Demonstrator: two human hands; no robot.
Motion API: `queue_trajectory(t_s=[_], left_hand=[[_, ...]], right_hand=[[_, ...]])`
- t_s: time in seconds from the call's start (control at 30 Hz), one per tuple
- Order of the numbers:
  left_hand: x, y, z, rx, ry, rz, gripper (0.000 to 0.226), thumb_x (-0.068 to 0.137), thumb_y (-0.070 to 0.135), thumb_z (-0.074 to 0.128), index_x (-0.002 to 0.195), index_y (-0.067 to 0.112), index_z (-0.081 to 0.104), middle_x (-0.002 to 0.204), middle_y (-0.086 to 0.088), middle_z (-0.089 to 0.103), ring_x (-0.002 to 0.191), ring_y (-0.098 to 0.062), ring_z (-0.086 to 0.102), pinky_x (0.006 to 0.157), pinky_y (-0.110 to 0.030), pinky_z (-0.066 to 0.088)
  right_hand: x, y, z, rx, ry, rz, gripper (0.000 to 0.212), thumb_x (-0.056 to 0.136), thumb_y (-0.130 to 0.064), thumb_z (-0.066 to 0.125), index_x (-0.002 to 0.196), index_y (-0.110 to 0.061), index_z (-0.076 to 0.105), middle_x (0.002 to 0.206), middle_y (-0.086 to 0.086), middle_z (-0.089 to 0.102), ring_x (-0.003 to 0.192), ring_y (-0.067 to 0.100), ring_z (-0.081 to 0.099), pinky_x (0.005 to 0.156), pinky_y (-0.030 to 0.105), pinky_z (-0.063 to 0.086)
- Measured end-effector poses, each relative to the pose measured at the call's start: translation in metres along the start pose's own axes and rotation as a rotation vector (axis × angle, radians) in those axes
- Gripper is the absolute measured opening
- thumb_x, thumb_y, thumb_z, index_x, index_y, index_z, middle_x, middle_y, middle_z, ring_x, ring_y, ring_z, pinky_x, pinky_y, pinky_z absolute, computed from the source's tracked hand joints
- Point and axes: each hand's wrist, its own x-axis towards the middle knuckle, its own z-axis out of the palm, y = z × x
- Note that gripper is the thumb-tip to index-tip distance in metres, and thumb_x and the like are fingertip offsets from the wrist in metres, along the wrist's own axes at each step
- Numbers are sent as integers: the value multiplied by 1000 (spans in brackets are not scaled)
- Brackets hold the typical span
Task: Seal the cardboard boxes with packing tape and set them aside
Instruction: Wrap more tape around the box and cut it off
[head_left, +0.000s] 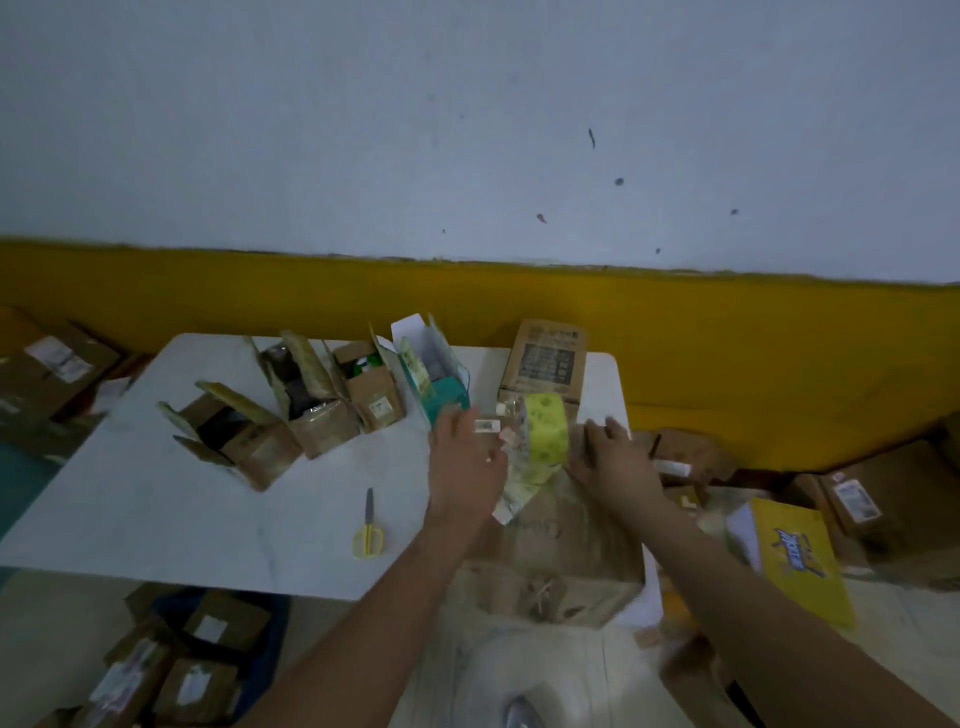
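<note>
Reaching over the cardboard box (561, 535) on the tabletop (208, 519), near right, left grip (465, 457) and right grip (615, 462) flank a yellow-green packet (545, 431), fingers straight, holding nothing.

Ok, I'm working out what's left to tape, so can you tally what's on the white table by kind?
Open brown cardboard boxes: 3
Open teal and white carton: 1
Closed brown cardboard boxes: 2
Yellow-handled scissors: 1
Yellow-green wrapped pack: 1
Total: 8
</note>
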Motion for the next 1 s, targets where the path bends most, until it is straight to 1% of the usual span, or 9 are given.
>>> queue_trajectory(t_s=[0.17, 0.23, 0.3, 0.4, 0.5, 0.6, 0.77, 0.87, 1.0], left_hand=[[13, 39, 25, -483, -302, 9, 43, 83, 10, 66, 125, 16, 57, 127, -6, 54, 119, -21, 52, 101, -34, 45], [24, 40, 31, -432, -293, -8, 29, 82, 33, 69, 105, 16, 61, 108, -4, 63, 102, -18, 60, 89, -36, 51], [30, 41, 33, -349, -298, 35, 51, 78, 63, 57, 95, 15, 64, 91, -1, 69, 86, -15, 65, 80, -39, 55], [29, 39, 33, -81, -284, 121, 73, 79, 77, 29, 115, 24, 63, 98, 0, 71, 91, -16, 65, 88, -43, 50], [20, 42, 26, -62, -283, 94, 68, 89, 70, 28, 126, 21, 58, 111, -3, 69, 104, -18, 61, 99, -41, 40], [3, 50, 8, -433, -296, -118, 48, 96, 51, 48, 96, 7, 66, 90, -14, 68, 83, -17, 64, 85, -37, 50], [-64, 38, -28, -537, -407, -255, 39, 96, 51, 51, 102, 17, 70, 88, 5, 72, 74, -1, 64, 66, -14, 47], [-106, 24, -35, -747, -466, -305, 39, 97, 43, 53, 98, 7, 69, 84, -6, 76, 78, -16, 72, 75, -28, 56], [-135, 18, -23, -880, -528, -431, 33, 101, 29, 49, 93, 0, 61, 73, -15, 72, 63, -21, 69, 60, -27, 55]], right_hand=[[-7, -3, 34, -145, 62, 0, 76, 97, -57, 7, 154, -9, 22, 161, 19, 14, 144, 43, 22, 113, 54, 31], [-7, -3, 33, -107, 79, 46, 71, 99, -56, 20, 155, -11, 21, 162, 17, 12, 144, 45, 22, 108, 53, 35], [-7, -9, 31, -79, 60, 58, 70, 102, -52, 32, 156, -13, 11, 164, 14, 2, 147, 44, 13, 109, 52, 33], [-5, -10, 31, -40, 78, 65, 70, 102, -49, 34, 157, -15, 6, 164, 13, -1, 147, 44, 10, 111, 53, 30], [-5, -9, 34, -57, 65, 66, 69, 102, -48, 33, 157, -17, 5, 164, 12, -3, 148, 42, 9, 111, 53, 30], [-5, -8, 35, -79, 41, 75, 70, 102, -51, 29, 157, -17, 1, 164, 11, -6, 148, 42, 6, 113, 52, 27], [1, -7, 35, -75, 2, 76, 69, 103, -50, 25, 156, -18, -5, 163, 10, -13, 149, 41, 0, 113, 56, 26], [-2, -8, 33, -107, -8, 57, 70, 103, -49, 26, 156, -16, -3, 163, 12, -9, 147, 44, 5, 109, 57, 31], [7, -6, 38, -129, -53, 87, 70, 101, -51, 12, 155, -12, -8, 162, 16, -12, 147, 46, 2, 111, 56, 33]])
